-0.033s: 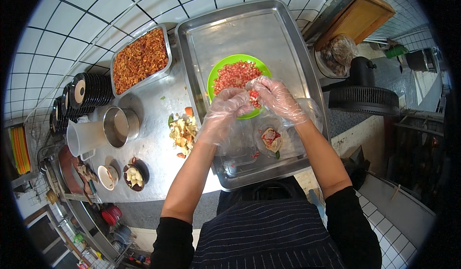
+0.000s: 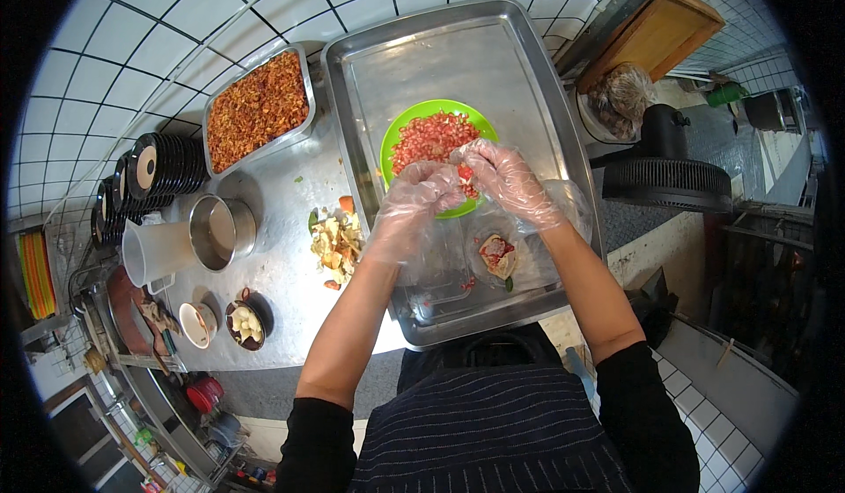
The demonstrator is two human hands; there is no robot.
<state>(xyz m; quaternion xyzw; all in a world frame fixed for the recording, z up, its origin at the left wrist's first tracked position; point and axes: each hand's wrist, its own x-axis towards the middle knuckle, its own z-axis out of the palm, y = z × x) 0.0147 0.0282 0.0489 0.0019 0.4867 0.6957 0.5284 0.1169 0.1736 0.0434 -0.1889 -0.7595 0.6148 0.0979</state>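
Note:
Both hands wear clear plastic gloves and meet above the near rim of a bright green plate [image 2: 388, 165] heaped with pink pomegranate seeds [image 2: 431, 138]. My left hand [image 2: 412, 201] and my right hand [image 2: 509, 183] have their fingers closed round a small pomegranate piece [image 2: 466, 182], red seeds showing between them. Part of the piece is hidden by the fingers. Nearer me, another pomegranate piece [image 2: 497, 257] with pale rind lies on a clear plastic bag [image 2: 532, 268]. Plate and bag rest in a large steel tray [image 2: 458, 57].
Left of the tray lies a pile of peelings [image 2: 336, 245]. Beyond it are a steel pan of reddish-brown crumbly food [image 2: 260, 110], a steel pot [image 2: 222, 232], a plastic jug [image 2: 157, 253], stacked black dishes [image 2: 167, 165], a white cup [image 2: 198, 325] and a bowl of garlic cloves [image 2: 245, 325]. A black fan [image 2: 666, 185] stands right.

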